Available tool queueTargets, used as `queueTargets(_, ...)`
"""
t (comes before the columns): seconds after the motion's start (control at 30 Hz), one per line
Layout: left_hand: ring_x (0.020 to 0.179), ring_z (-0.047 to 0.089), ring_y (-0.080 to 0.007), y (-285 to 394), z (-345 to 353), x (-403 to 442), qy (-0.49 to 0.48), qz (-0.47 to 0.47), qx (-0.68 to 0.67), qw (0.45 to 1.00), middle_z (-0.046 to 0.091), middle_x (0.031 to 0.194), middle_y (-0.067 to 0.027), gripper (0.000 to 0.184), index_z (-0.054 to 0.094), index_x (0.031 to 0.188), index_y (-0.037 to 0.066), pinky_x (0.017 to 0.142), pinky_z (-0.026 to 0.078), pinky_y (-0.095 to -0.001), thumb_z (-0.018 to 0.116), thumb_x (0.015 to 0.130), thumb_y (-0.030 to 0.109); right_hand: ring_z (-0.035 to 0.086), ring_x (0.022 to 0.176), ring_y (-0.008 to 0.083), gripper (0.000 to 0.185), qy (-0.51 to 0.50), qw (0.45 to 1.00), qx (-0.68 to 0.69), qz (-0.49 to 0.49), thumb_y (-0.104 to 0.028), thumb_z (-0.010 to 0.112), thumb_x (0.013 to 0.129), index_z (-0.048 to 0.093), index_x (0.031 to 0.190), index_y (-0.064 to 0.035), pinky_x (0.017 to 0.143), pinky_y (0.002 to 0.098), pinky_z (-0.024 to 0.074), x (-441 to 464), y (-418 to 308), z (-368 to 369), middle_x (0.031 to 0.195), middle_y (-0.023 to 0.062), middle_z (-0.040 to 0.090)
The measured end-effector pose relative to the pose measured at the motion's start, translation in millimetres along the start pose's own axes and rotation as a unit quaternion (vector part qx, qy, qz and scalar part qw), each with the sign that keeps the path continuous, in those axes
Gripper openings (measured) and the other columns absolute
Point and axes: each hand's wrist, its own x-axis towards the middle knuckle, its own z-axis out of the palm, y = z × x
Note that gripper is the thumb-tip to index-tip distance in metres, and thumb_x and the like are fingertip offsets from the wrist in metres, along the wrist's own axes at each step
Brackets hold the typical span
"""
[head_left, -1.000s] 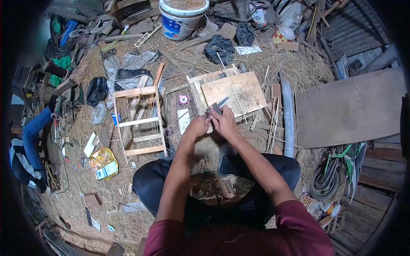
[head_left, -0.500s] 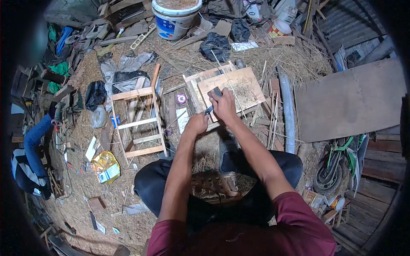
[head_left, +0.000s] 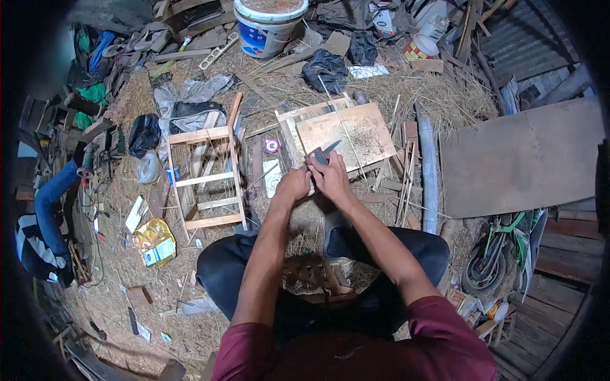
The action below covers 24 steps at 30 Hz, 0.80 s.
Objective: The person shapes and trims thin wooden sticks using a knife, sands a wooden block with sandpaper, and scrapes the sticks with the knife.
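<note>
My left hand [head_left: 294, 185] is closed round the handle end of a knife, the handle mostly hidden by the fingers. The pointed blade [head_left: 332, 146] sticks out up and to the right. Right beside it, my right hand [head_left: 331, 180] grips a dark block [head_left: 316, 155] held against the knife. Both hands are close together at the near edge of a light wooden board [head_left: 368, 134], which lies tilted on a low wooden stand. A thin stick [head_left: 344, 127] lies across the board.
Left of the board stands a small wooden frame [head_left: 206, 179], with a pink tape roll [head_left: 272, 146] between them. A bucket [head_left: 267, 28] is at the back. At right are a grey pipe [head_left: 429, 171], a large brown panel [head_left: 521, 159] and a wheel [head_left: 484, 270].
Over the last half second my right hand has drawn the block back down toward my left hand, uncovering the blade. Earlier it had slid up over the board.
</note>
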Motion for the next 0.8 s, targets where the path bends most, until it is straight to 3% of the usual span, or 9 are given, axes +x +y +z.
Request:
queueTargets(0.17,0.094,0.062,-0.0480,14,-10,-7,0.007,-0.011,0.008,1.000,0.064,0.097,-0.0325,0.035,0.062,0.104,-0.003,0.086,0.049,-0.0542,0.047,0.094,0.028,0.050,0.085,0.0371,0.027,0.012,0.996,-0.066,0.052,-0.015,0.062,0.084,0.069,0.111,-0.0124,0.075,0.0454,0.0423,42,0,-6,0.088,0.0203,0.051)
queueTargets(0.4,0.095,0.061,-0.0492,-2,8,1,0.010,0.013,-0.003,1.000,0.063,0.096,-0.0338,0.038,0.061,0.103,-0.003,0.087,0.047,-0.0545,0.045,0.096,0.030,0.052,0.086,0.0392,0.035,0.019,0.997,-0.037,0.063,-0.013,0.062,0.085,0.064,0.119,-0.0072,0.077,0.0474,0.0444,5,3,-3,0.091,0.0238,0.052)
queueTargets(0.47,0.093,0.061,-0.0498,-2,8,0,0.008,0.007,0.005,1.000,0.063,0.096,-0.0342,0.038,0.061,0.102,-0.004,0.087,0.047,-0.0545,0.045,0.096,0.030,0.051,0.083,0.0411,0.031,0.063,0.989,-0.059,0.120,-0.018,0.059,0.090,0.066,0.117,-0.0053,0.075,0.0473,0.0428,36,22,-4,0.088,0.0254,0.052)
queueTargets(0.67,0.083,0.060,-0.0504,-14,14,-11,0.049,0.044,-0.031,0.997,0.061,0.084,-0.0338,0.036,0.059,0.092,-0.005,0.077,0.047,-0.0549,0.045,0.096,0.028,0.050,0.086,0.0412,0.034,-0.005,0.990,-0.012,0.138,-0.016,0.060,0.088,0.063,0.120,-0.0042,0.078,0.0486,0.0433,2,-5,-1,0.091,0.0254,0.051)
queueTargets(0.73,0.084,0.060,-0.0507,-10,12,-14,0.038,0.019,-0.028,0.999,0.062,0.085,-0.0334,0.036,0.059,0.096,-0.004,0.078,0.047,-0.0557,0.045,0.096,0.030,0.051,0.086,0.0410,0.033,0.019,0.994,-0.040,0.101,-0.016,0.059,0.088,0.062,0.118,-0.0021,0.077,0.0489,0.0431,9,1,1,0.091,0.0257,0.052)
queueTargets(0.8,0.087,0.061,-0.0505,-9,12,-13,0.030,0.000,-0.018,0.999,0.063,0.088,-0.0334,0.037,0.060,0.100,-0.001,0.081,0.048,-0.0563,0.045,0.097,0.032,0.052,0.084,0.0409,0.032,0.019,0.987,-0.059,0.150,-0.016,0.057,0.089,0.062,0.117,-0.0019,0.076,0.0488,0.0432,35,19,-4,0.087,0.0263,0.053)
